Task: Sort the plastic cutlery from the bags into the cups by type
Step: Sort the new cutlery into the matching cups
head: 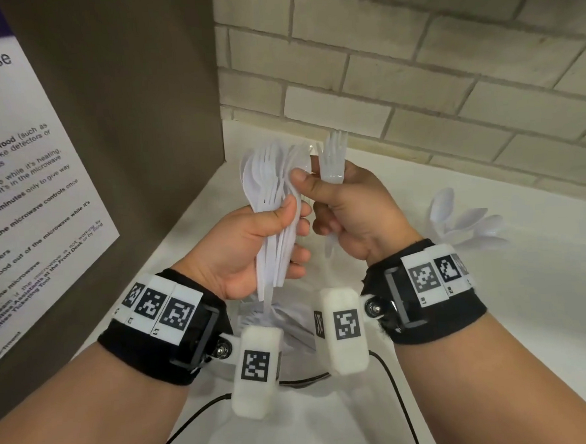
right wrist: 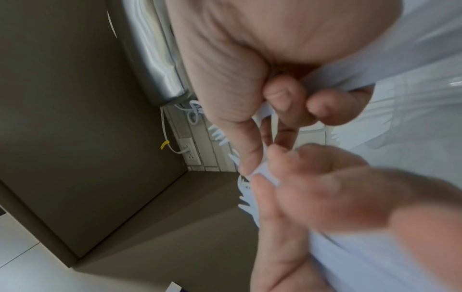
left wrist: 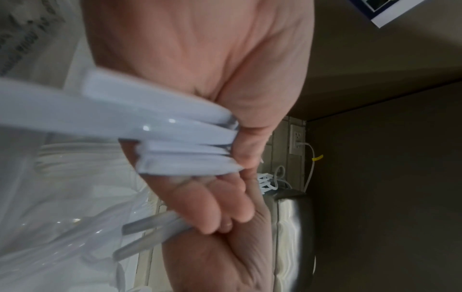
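Head view: white, glossy plastic cutlery (head: 273,202), tines upward.

Brown panel (head: 124,129) left, countertop (head: 494,278) open right

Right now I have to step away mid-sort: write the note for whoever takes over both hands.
Left hand: grips a mixed bundle of white cutlery, heads up.
Right hand: grips a few forks, thumb on the bundle.
Bag lies below the hands, cutlery inside.
Done: spoons stand apart on the right; their cup is hard to make out.
Left: split the bundle, empty the bag.
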Motion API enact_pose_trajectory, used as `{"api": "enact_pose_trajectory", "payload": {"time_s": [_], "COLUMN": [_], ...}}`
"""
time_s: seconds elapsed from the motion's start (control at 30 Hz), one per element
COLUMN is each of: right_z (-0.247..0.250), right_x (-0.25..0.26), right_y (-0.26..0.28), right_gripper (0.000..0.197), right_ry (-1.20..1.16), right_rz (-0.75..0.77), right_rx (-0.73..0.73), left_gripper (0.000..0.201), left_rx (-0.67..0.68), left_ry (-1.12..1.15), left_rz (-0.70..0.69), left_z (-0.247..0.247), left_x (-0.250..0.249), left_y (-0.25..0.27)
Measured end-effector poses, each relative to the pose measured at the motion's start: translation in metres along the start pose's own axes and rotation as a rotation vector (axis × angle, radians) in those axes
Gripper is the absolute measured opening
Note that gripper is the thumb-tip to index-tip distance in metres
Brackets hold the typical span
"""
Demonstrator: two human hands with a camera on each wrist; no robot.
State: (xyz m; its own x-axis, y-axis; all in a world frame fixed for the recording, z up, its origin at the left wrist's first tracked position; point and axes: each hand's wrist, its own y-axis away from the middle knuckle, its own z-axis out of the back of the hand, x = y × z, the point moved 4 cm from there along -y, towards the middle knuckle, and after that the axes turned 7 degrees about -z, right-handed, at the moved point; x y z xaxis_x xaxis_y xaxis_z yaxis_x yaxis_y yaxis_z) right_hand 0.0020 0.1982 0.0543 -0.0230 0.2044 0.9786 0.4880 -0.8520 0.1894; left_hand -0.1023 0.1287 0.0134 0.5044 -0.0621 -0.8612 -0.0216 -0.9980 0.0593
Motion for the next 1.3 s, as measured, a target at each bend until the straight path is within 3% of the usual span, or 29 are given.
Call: {"api": "enact_pose_trajectory", "payload": {"time_s": [0.07, 0.17, 0.3, 0.47, 0.57, 0.7, 0.97, 1.13, 1.3], "right_z": [0.0, 0.001, 0.003, -0.003, 0.0, 0.0, 0.003, 0.013, 0.013], "right_x": [0.0, 0.0, -0.001, 0.001, 0.003, 0.002, 0.002, 0.01, 0.008], "right_y": [-0.001, -0.001, -0.001, 0.004, 0.004, 0.004, 0.002, 0.002, -0.001], "right_gripper": [0.021, 0.012, 0.014, 0.019, 0.018, 0.028, 0.017, 0.008, 0.009], "right_ry": [-0.016, -0.031, 0.014, -0.002, 0.025, 0.04, -0.028, -0.106, 0.138], "right_rz": [0.028, 0.054, 0.084, 0.136, 0.195, 0.247, 0.25, 0.298, 0.323], "right_rx": [-0.026, -0.074, -0.169, -0.126, -0.197, -0.24, -0.246, -0.345, -0.386], "left_gripper": [0.026, 0.028, 0.026, 0.023, 0.033, 0.028, 0.019, 0.016, 0.02], "left_rx": [-0.033, -0.054, -0.07, -0.116, -0.128, -0.107, -0.129, -0.25, -0.287], "left_ry": [-0.051, -0.08, -0.074, -0.107, -0.111, -0.123, -0.149, -0.13, -0.269], "left_rz": [-0.029, -0.06, -0.064, -0.081, -0.081, -0.065, -0.051, -0.066, -0.095], "left_z": [-0.001, -0.002, 0.0, 0.002, 0.003, 0.004, 0.004, 0.011, 0.015], "left_x": [-0.002, -0.002, -0.001, 0.002, 0.001, 0.0, 0.005, 0.004, 0.005], "left_y": [0.0, 0.0, -0.001, -0.002, -0.003, -0.003, -0.003, -0.005, -0.007]}}
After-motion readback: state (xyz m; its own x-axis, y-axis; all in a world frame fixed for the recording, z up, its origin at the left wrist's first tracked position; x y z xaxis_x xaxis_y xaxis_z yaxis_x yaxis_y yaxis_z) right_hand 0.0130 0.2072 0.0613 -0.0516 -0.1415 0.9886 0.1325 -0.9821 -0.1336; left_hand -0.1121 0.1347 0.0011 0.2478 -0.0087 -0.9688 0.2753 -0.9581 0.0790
